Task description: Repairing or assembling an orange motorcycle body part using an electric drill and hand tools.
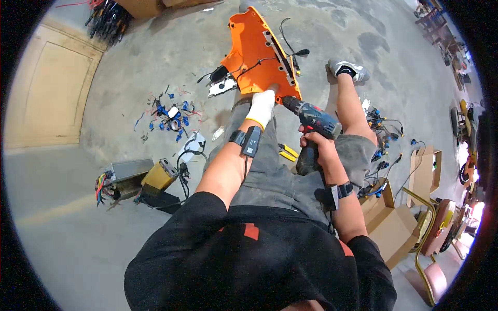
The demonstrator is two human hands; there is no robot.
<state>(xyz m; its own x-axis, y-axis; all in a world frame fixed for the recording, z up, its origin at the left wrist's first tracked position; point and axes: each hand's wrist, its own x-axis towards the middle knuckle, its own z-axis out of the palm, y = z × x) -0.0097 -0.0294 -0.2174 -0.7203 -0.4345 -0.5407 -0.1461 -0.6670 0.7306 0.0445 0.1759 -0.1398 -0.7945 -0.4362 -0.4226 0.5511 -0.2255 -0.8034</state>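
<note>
My left hand (pixel 262 107), in a white glove with a yellow cuff, grips the near edge of an orange plastic shell (pixel 252 44) propped over my left leg. A black cable (pixel 254 66) crosses the shell's inner face, and a dark strip with metal tabs runs along its right side. My bare right hand (pixel 320 145) is wrapped round the handle of a cordless drill (pixel 317 120). Its chuck points at the shell's lower right corner, close to my left hand; whether the bit touches a screw there I cannot make out.
Yellow-handled pliers (pixel 288 152) lie between my legs. Left on the floor are cut blue connectors (pixel 174 119), a yellow box-shaped part (pixel 159 174) and a grey metal case (pixel 136 168). Right of my leg are cabled connectors (pixel 381 155), open cardboard boxes (pixel 397 228) and a metal-framed chair (pixel 425 243).
</note>
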